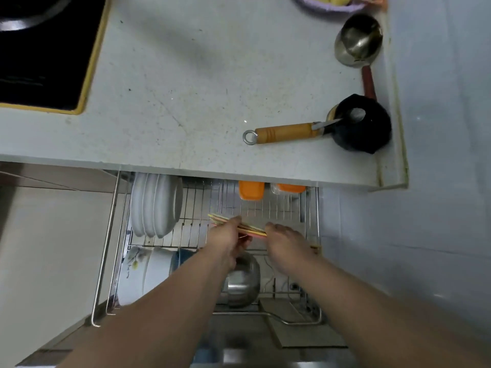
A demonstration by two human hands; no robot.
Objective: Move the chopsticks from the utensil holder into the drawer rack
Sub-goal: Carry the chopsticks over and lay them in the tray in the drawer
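A bundle of pale yellow, green and pink chopsticks [252, 229] lies nearly level over the pulled-out wire drawer rack [202, 203], below the counter edge. My left hand [225, 239] is closed around the bundle's middle, and its tips stick out to the left. My right hand [285, 241] is at the bundle's right end, fingers curled over it. No utensil holder is in view.
White plates [154, 205] stand on edge in the rack's left side. Orange-lidded containers [252, 190] sit at its back. A steel bowl [243, 280] and white bowls [143, 274] lie in the front row. On the counter [172, 88] rest a black pot [361, 126], a steel ladle [357, 39] and a cooktop [39, 49].
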